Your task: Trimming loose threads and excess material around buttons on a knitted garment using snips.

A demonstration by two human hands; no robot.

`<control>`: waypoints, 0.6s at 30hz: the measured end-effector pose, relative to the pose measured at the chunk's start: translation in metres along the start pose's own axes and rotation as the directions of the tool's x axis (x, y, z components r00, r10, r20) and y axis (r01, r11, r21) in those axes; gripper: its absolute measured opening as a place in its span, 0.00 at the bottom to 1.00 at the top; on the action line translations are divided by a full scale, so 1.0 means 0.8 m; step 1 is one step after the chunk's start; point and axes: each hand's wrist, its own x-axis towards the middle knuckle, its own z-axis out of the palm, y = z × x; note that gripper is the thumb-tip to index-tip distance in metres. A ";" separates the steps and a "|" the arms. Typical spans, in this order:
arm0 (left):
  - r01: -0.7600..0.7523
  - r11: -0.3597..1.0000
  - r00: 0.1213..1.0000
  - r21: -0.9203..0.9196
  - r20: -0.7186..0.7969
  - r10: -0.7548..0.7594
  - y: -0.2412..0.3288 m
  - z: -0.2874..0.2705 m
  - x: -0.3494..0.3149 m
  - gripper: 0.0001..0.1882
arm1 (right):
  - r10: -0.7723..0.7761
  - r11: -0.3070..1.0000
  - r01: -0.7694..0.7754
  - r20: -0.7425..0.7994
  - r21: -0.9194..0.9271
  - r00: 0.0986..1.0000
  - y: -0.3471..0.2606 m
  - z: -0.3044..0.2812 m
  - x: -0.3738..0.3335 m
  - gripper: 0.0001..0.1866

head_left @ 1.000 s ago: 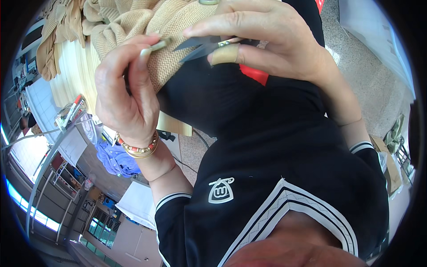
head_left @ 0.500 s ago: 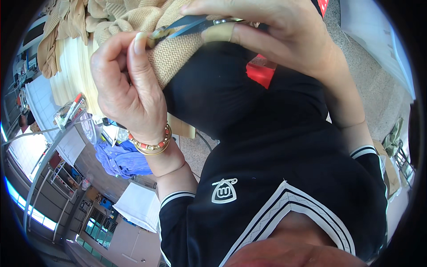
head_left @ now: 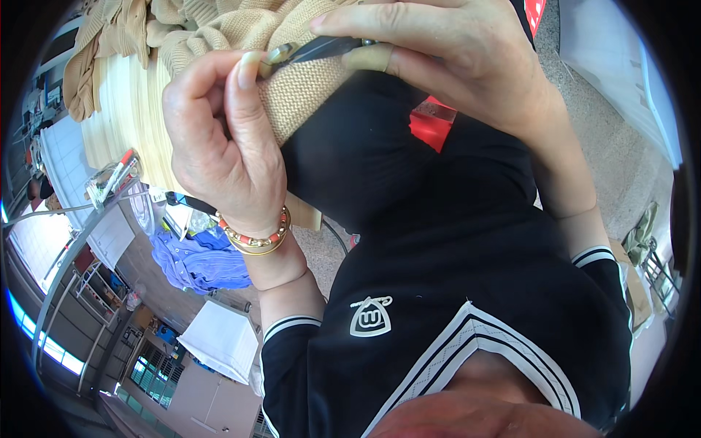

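A tan knitted piece (head_left: pixel 303 95) hangs over the edge of my black-clothed lap, its upper edge held up by my left hand (head_left: pixel 230 139). Thumb and forefinger of that hand are pinched together on the knit's edge, next to a small shiny bit I cannot make out. My right hand (head_left: pixel 482 66) is closed around small dark thread snips (head_left: pixel 325 50), with a tan wrap on its thumb. The blades point left, their tips beside the left fingertips at the knit's edge. Whether they touch yarn is too small to tell.
More tan knitwear (head_left: pixel 197 47) lies heaped on a pale wooden table (head_left: pixel 120 109) at the upper left. A blue garment (head_left: pixel 197 259) and a white box-like thing (head_left: pixel 219 342) stand farther down on the left. A whitish translucent sheet (head_left: pixel 621 73) is on the right.
My left hand and the knit edge have shifted slightly right. The snips' blades, spread and blurred before, now look closer together. The right hand has barely moved.
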 end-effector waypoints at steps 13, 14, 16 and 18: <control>0.017 1.000 1.000 -0.009 -0.004 -0.017 -0.003 -0.002 -0.001 0.05 | 0.236 0.967 -0.252 0.229 0.039 0.944 -0.026 -0.029 0.033 0.16; 0.018 1.000 1.000 -0.010 -0.005 -0.018 -0.003 -0.002 -0.001 0.05 | 0.432 0.854 -0.512 0.424 0.089 0.796 -0.034 -0.041 0.043 0.16; 0.007 1.000 1.000 -0.002 0.007 -0.007 -0.001 0.000 0.001 0.05 | 0.237 0.965 -0.256 0.224 0.056 0.945 -0.011 -0.014 0.019 0.16; 0.006 1.000 1.000 -0.012 0.002 -0.006 -0.001 0.001 0.001 0.05 | -0.010 1.000 0.011 0.034 -0.024 0.999 0.000 0.000 0.006 0.15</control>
